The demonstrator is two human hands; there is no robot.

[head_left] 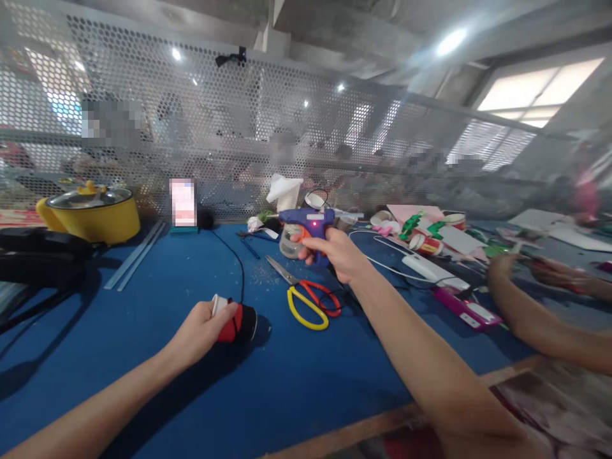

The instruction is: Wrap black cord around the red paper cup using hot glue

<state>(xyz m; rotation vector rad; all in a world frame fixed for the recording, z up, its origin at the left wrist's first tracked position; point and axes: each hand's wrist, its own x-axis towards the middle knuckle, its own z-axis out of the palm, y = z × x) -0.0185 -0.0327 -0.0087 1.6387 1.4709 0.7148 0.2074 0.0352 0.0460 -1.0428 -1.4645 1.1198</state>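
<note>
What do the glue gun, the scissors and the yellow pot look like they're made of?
Glue gun: matte blue plastic body, orange trigger, it seems. Scissors: bare grey metal blades, glossy yellow and red handles, probably plastic. Yellow pot: smooth yellow shell, plastic or enamel; shiny lid, metal or glass.

One head-worn view — looking forward and down, close over the blue felt-covered table (157,268) — faces its far edge.
</note>
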